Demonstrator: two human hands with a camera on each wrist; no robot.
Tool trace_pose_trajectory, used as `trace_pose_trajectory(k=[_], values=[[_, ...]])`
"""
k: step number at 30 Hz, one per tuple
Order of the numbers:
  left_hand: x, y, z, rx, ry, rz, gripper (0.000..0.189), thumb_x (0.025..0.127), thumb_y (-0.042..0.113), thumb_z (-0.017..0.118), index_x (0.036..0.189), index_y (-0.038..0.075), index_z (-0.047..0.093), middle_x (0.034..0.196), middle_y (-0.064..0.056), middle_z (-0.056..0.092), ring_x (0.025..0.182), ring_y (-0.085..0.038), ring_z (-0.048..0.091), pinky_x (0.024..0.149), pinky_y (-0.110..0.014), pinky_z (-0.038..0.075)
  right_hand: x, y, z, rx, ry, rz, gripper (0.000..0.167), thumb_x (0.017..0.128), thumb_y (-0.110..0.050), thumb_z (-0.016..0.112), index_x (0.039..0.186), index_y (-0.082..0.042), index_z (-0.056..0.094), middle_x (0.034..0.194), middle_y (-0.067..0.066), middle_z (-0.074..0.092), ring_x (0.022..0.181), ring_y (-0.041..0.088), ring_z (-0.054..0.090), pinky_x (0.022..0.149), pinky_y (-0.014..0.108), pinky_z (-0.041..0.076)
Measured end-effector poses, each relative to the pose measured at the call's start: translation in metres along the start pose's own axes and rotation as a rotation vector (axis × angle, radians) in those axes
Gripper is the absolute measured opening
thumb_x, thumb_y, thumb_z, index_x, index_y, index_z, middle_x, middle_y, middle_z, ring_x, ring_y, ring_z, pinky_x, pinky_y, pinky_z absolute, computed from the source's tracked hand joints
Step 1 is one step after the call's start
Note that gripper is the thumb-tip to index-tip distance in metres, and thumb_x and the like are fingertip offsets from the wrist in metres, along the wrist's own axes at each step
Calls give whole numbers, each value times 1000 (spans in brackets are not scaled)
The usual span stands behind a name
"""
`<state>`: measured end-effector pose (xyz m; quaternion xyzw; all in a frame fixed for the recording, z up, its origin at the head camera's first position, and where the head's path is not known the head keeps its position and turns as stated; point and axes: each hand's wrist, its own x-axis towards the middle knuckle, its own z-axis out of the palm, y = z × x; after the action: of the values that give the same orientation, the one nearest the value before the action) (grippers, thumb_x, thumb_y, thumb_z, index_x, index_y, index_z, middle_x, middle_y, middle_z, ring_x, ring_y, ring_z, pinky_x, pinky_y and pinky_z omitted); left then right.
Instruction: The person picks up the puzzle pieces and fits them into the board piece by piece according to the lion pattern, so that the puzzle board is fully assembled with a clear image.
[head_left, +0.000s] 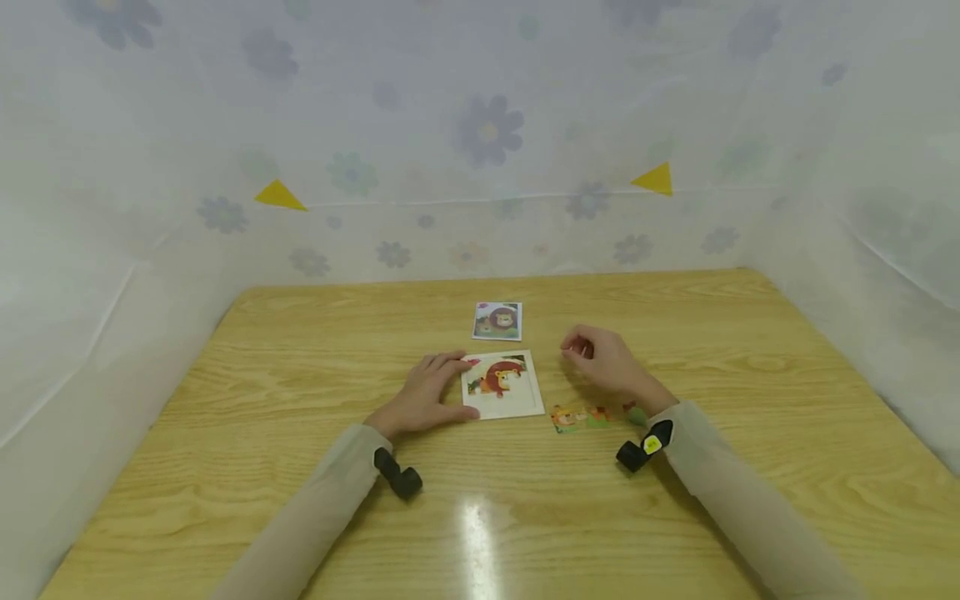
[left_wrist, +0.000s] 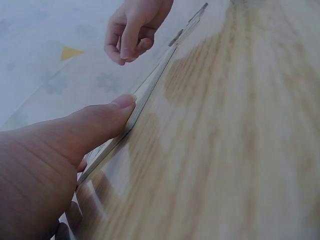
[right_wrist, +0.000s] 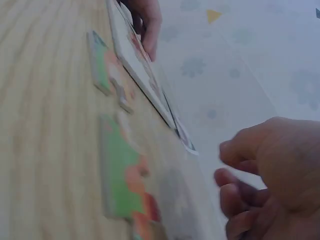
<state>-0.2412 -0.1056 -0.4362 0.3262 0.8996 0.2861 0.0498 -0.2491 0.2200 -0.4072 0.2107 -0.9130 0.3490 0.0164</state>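
Resting my left hand (head_left: 423, 398) along the left side of a pale puzzle board (head_left: 517, 405), I hold my right hand (head_left: 603, 362) above the wooden table (head_left: 300, 358), just past the board's right edge. My left thumb touches the near edge while the fingers reach toward the far left corner, thumb and fingers well apart. The fingers of my right hand curl loosely, the thumb a little apart from them in the right wrist view. The board lies flat before me, part of a lion picture (head_left: 498, 377) filling its upper area. Loose orange-and-green pieces (head_left: 566, 419) lie near its right near corner; a green piece (head_left: 635, 413) is partly hidden by my right wrist. Just beyond the board lies a lion card (head_left: 498, 322). Two yellow triangles (head_left: 281, 197) mark the flower-printed cloth (head_left: 420, 117) behind.
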Motion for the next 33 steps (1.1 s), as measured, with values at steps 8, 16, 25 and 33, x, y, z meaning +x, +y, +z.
trace_pose_trajectory(k=[8,16,25,33], values=[[1,1,0,0,3,2,76,82,46,73,143,12,44,155,-11,30,140,-34,26,111,-61,20,-17,11,-51,-112,-305,57,26,93,-16,65,107,4,59,102,17,62,90,29,61,80,45,51],[1,0,0,-2,10,1,75,82,45,74,143,11,44,155,-12,31,139,-35,26,111,-60,20,-21,15,-58,-226,-363,148,34,83,-23,76,97,3,59,90,12,61,76,19,55,70,37,49],[0,1,2,-5,4,-7,76,82,45,74,143,11,44,155,-12,30,140,-35,25,111,-61,20,-21,18,-53,-129,-330,78,26,83,-11,75,89,-3,50,80,5,52,70,16,44,65,31,39],[2,2,0,6,8,1,76,82,45,74,143,11,44,155,-12,31,139,-35,27,110,-61,21,-11,22,-40,11,-258,-50,10,92,-2,62,98,-6,55,84,4,64,71,13,59,64,28,48]])
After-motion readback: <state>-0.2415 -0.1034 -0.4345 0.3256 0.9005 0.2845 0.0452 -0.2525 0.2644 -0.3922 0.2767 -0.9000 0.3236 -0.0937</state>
